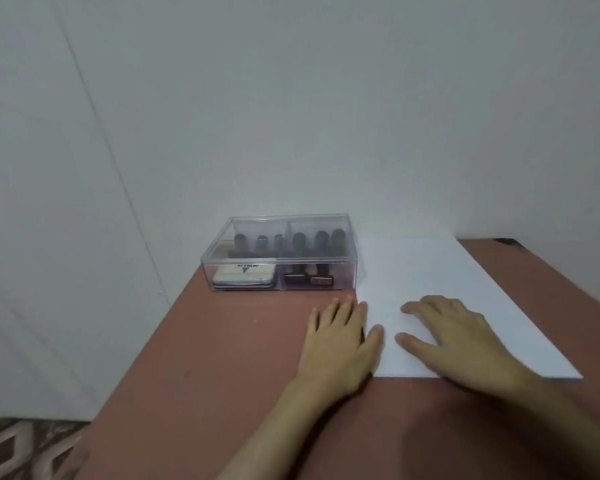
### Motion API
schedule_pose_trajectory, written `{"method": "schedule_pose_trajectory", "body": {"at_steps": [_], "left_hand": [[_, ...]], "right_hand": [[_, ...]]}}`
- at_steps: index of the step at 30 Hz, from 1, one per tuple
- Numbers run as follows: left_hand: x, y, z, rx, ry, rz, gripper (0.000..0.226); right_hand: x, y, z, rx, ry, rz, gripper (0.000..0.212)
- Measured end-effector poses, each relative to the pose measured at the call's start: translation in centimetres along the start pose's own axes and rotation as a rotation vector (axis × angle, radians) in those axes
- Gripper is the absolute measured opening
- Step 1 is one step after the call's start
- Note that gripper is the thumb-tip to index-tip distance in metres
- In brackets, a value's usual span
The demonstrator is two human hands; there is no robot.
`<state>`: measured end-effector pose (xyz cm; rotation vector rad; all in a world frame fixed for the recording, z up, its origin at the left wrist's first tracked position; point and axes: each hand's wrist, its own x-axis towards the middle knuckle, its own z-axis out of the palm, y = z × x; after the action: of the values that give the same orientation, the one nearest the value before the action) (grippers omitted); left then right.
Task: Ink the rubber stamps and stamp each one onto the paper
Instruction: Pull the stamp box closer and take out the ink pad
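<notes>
A clear plastic box [326, 261] with its lid on stands at the back of the reddish-brown table [201, 375]. Inside it stand several dark-handled rubber stamps [298, 245], and a white ink pad [245, 273] lies at the front left. A blank white sheet of paper [447, 278] lies to the right of the box. My left hand [340, 341] rests flat on the table at the paper's left edge, its thumb on the sheet. My right hand [465, 341] lies flat on the paper's near part, fingers spread. Neither hand holds anything.
A pale wall [291, 98] rises directly behind the table. The table's left edge runs diagonally, with patterned floor [21, 448] below it at the lower left. A dark mark [508, 242] sits at the table's far right corner.
</notes>
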<state>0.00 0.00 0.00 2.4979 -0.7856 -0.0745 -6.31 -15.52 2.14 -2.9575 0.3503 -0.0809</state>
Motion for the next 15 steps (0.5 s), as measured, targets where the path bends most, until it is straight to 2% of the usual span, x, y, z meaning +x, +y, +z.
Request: {"method": "schedule_pose_trajectory", "body": {"at_steps": [2,4,7,8,10,12,15], "left_hand": [[0.1,-0.3,-1.3,-0.239,0.137,0.039,0.026],[0.4,-1.6,-3.7,-0.376,0.396,0.012,0.017],[1.9,-6.5,-7.8,-0.259,0.757,-0.098,0.008],[2.6,-8.5,-8.9,-0.210,0.817,-0.160,0.017],[3.5,-11.4,-10.7,-0.304,0.743,-0.302,0.037],[4.2,-12.6,-11.2,-0.538,0.606,-0.412,0.048],[4.6,-13.4,-11.1,-0.671,0.535,-0.450,0.040]], "right_hand": [[0.9,-0.2,-0.9,0.085,-0.007,0.048,0.038],[2.0,-1.1,-2.0,0.285,0.086,0.095,0.032],[4.7,-4.1,-2.0,0.658,0.236,0.060,0.038],[5.3,-5.4,-1.9,0.767,0.233,0.072,0.042],[7.0,-7.2,-1.3,0.949,0.185,0.118,0.050],[8.3,-8.2,-0.5,1.056,0.157,0.161,0.050],[9.4,-8.8,0.2,1.148,0.185,0.207,0.039]]}}
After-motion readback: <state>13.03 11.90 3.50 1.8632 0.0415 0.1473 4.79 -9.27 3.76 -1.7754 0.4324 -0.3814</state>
